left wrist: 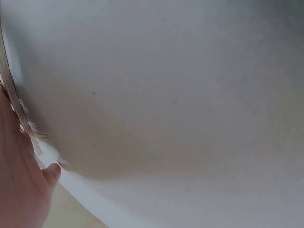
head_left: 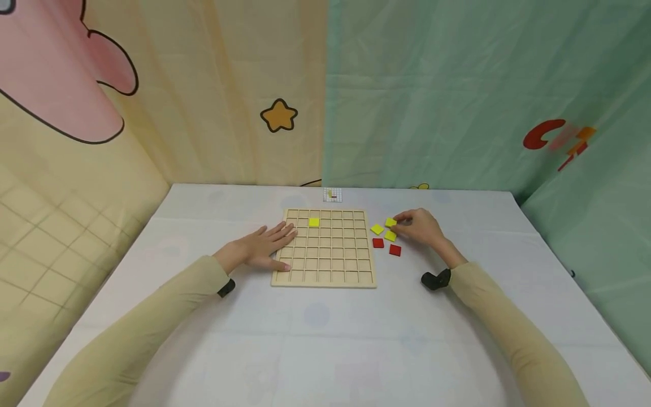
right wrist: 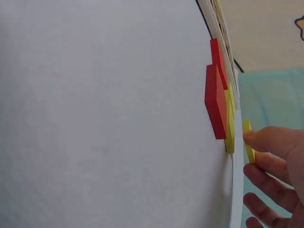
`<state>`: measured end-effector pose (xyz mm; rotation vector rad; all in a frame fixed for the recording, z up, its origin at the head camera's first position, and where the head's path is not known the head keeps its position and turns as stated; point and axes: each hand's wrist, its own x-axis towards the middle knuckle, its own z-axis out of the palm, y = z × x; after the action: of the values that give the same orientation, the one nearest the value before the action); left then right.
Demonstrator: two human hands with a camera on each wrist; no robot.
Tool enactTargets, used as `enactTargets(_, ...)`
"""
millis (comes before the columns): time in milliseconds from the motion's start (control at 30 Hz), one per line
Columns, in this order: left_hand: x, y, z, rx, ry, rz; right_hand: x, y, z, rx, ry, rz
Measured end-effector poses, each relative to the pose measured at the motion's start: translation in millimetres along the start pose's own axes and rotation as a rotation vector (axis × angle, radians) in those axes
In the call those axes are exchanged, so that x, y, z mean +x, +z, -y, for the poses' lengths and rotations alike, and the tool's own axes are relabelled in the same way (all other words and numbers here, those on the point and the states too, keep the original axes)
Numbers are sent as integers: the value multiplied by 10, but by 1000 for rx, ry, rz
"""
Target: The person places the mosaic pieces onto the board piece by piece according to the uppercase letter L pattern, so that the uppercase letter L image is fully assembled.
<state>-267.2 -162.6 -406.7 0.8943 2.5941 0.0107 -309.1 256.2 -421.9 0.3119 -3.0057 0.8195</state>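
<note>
A wooden grid board lies in the middle of the white table, with one yellow tile set in its second row. My left hand rests flat on the board's left edge, fingers straight; the left wrist view shows only its palm beside the board's rim. To the right of the board, my right hand pinches a yellow tile between thumb and fingers, just off the cloth. Two more yellow tiles and two red tiles lie close by.
A small printed grid card lies beyond the board at the table's far edge. Cartoon-printed curtains close in the table at the back and on both sides. White cloth covers the near half of the table.
</note>
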Motion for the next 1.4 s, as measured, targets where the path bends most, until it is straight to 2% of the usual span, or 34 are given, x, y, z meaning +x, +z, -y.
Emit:
enactTargets(400,1,-4,-7,4,4,-11,-119,16,276,0,6,-58)
enactTargets(667,14,-16,-14,11,13,-11,-145,55,514,4,-75,-86)
enactTargets(967,20,12,18,15,3,-8,-79,247,902,36,-139,-83)
enactTargets(1233,18,-1,18,18,0,-1,44,402,1117,76,-191,-94)
enactTargets(1400,19,21,28,26,1,-3,123,498,1253,105,-199,-70)
